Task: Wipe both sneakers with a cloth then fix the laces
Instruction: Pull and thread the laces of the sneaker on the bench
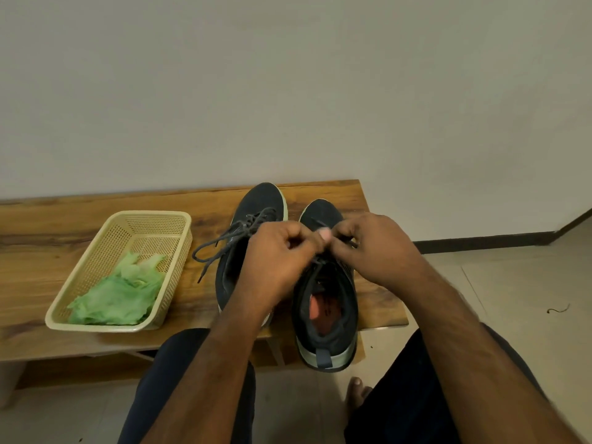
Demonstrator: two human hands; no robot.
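Two dark sneakers stand side by side on a low wooden bench [48, 251], toes toward the wall. The left sneaker [262, 200] has loose grey laces [217, 245] trailing off to its left. Over the tongue of the right sneaker [326, 315] my left hand [275, 254] and my right hand [371, 248] meet, fingers curled, each pinching that shoe's dark lace. The lace itself is mostly hidden under my fingers. A crumpled green cloth [121, 293] lies in a beige plastic basket [96, 251] to the left of the shoes.
The bench stands against a plain wall and ends just right of the right sneaker. My knees in dark shorts and a bare foot [355, 395] are below the bench on a tiled floor [499, 283]. A small dark scrap [557, 310] lies on the tiles at right.
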